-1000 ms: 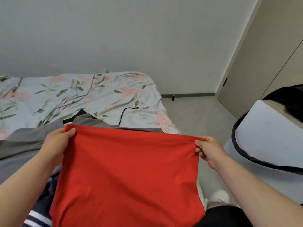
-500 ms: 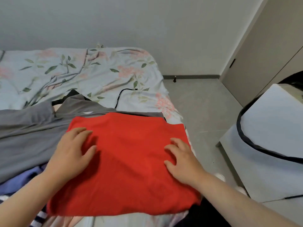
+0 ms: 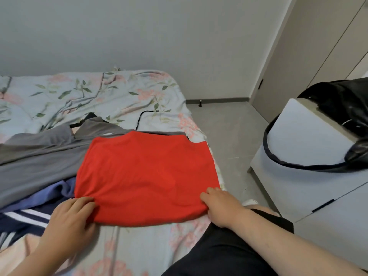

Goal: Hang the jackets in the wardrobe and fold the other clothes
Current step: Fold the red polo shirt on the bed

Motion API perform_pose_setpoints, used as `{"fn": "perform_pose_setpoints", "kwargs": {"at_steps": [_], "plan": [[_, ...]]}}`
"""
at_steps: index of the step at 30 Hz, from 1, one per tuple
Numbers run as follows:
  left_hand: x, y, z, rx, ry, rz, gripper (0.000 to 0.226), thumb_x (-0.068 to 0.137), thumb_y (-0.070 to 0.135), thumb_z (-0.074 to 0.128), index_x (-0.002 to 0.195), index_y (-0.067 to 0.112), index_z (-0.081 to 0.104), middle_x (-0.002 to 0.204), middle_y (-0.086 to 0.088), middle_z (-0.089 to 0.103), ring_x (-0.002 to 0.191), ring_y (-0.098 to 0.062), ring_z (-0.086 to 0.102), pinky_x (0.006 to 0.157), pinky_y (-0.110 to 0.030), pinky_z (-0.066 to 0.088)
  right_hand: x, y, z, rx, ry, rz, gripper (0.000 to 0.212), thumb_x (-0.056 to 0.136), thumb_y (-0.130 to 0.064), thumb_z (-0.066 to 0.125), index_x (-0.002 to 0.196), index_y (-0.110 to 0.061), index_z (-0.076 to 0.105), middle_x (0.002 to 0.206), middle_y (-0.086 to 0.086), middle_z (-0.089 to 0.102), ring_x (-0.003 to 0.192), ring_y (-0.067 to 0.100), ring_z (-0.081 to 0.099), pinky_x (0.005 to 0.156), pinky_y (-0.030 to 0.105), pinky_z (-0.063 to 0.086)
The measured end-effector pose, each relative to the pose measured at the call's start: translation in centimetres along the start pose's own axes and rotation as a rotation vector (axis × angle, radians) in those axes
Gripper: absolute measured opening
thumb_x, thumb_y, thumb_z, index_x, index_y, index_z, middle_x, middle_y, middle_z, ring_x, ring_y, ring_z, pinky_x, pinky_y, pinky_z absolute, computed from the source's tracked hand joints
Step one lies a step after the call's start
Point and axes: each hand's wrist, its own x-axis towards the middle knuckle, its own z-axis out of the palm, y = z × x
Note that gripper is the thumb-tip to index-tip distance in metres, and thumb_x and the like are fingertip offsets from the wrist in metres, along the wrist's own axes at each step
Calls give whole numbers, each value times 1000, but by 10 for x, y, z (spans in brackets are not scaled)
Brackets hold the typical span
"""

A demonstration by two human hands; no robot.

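Head view: I log left hand (image 3: pixel 67 216), right hand (image 3: pixel 221 206) slid back, pinching red garment (image 3: pixel 145 172) at 7 and 5 o'clock; fold next.

Pale wall (image 3: pixel 139 32), grey floor (image 3: pixel 229 136); floral bed (image 3: pixel 59 92) lt, white cabinet (image 3: pixel 298 136) rt.

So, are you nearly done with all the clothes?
Not nearly. Done: nothing looks fully folded or hung yet. In hand: the flat red cloth garment lies on the floral bed, left hand and right hand at its near corners. Still to do: the spread grey garment, the lilac-blue one, the navy white-striped one, and the wardrobe doors are shut.
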Motion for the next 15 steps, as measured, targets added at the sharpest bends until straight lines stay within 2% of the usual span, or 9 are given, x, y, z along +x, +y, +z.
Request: {"fn": "perform_pose_setpoints", "kwargs": {"at_steps": [3, 6, 7, 10, 11, 13, 15], "plan": [[7, 12, -11, -30, -65, -60, 50, 62, 42, 50, 93, 11, 75, 96, -9, 67, 83, -36, 63, 74, -49, 51, -6, 4, -6, 292, 89, 170, 21, 82, -3, 40, 84, -24, 38, 81, 0, 49, 78, 27, 50, 62, 37, 37], [10, 18, -17, -76, -91, -61, 45, 66, 42, 47, 84, 16, 78, 89, -5, 67, 79, -33, 64, 70, -47, 53, -14, 9, -19, 499, 236, 286, 24, 81, -7, 43, 91, -29, 47, 86, -1, 59, 79, 22, 56, 71, 38, 49], [13, 19, -20, -123, -63, -96, 40, 67, 40, 47, 78, 18, 78, 86, -2, 67, 77, -31, 65, 68, -45, 53, -17, 10, -24, 534, 280, 308, 24, 81, -10, 46, 91, -31, 48, 86, -4, 60, 78, 18, 57, 69, 35, 50], [28, 21, -42, -432, -3, -393, 15, 73, 24, 62, 67, 33, 72, 82, 9, 70, 79, -19, 64, 69, -37, 48, -21, 14, -42, 577, 404, 334, 25, 79, -11, 54, 78, -36, 51, 78, -10, 61, 69, 8, 57, 55, 15, 41], [36, 22, -52, -511, 21, -449, 21, 77, 14, 67, 71, 33, 72, 84, 6, 72, 82, -19, 65, 71, -37, 47, -21, 16, -51, 586, 454, 330, 28, 78, -10, 55, 74, -38, 53, 74, -10, 61, 67, 6, 57, 53, 14, 40], [51, 21, -75, -562, 104, -493, 26, 81, -1, 67, 83, 23, 75, 86, -6, 75, 86, -28, 67, 73, -35, 45, -23, 17, -76, 611, 552, 300, 36, 78, -6, 54, 71, -41, 56, 71, -13, 63, 68, -1, 58, 56, 8, 41], [65, 17, -108, -578, 241, -483, 26, 81, -4, 65, 86, 20, 75, 80, -8, 73, 81, -28, 66, 70, -28, 44, -24, 14, -107, 613, 654, 267, 41, 80, -3, 53, 75, -42, 61, 76, -16, 65, 72, 0, 57, 62, 6, 39]]}}
